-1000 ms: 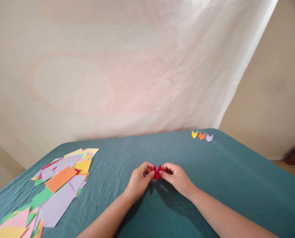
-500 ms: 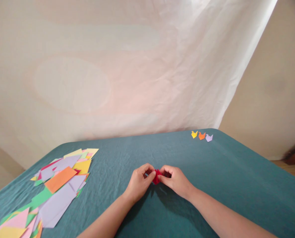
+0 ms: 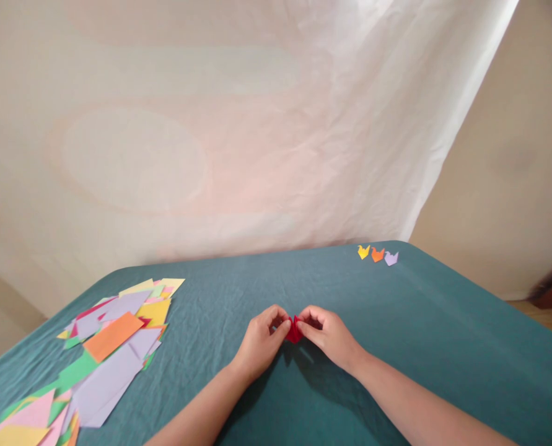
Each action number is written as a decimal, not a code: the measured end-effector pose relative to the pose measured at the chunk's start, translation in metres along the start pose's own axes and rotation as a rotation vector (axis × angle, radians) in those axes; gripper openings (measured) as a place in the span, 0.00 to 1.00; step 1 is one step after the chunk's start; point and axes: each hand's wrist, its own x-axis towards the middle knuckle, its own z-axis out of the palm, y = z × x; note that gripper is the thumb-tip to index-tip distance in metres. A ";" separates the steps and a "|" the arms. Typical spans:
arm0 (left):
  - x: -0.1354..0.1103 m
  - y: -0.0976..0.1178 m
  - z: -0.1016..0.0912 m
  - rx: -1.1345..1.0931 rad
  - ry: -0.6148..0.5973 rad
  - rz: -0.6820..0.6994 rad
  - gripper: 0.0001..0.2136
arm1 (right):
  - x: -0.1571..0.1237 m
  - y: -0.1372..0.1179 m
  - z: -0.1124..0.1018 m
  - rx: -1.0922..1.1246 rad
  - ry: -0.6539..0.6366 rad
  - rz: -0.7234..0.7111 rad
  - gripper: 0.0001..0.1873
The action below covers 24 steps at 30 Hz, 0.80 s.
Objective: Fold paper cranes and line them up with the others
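Observation:
A small red folded-paper piece (image 3: 294, 332) with pointed tips is held between my two hands, just above the cloth-covered table. My left hand (image 3: 267, 334) pinches its left side between thumb and fingers. On the right side, my right hand (image 3: 326, 333) pinches it in the same way. The fingers hide part of the folds. At the far right of the table lie three folded paper cranes: a yellow crane (image 3: 363, 252), an orange crane (image 3: 378, 254) and a lilac crane (image 3: 391, 258).
A loose, overlapping heap of coloured paper sheets (image 3: 111, 381) spreads over the left side of the table. The dark green tablecloth (image 3: 220, 285) reaches back to a hanging pale sheet (image 3: 257, 155). Bare wall (image 3: 508, 155) shows at the right.
My right hand has risen slightly, and the red paper's tips have shifted a little between the fingers. The left hand is almost where it was.

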 end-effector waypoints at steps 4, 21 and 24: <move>0.004 -0.006 -0.002 -0.096 0.091 -0.037 0.04 | 0.004 0.008 -0.001 0.116 0.071 0.049 0.05; 0.003 0.012 -0.021 0.137 -0.103 0.079 0.12 | 0.002 -0.003 -0.007 -0.252 0.041 -0.124 0.07; 0.003 0.011 -0.022 0.157 -0.111 0.079 0.05 | 0.001 -0.007 -0.009 -0.295 0.059 -0.178 0.05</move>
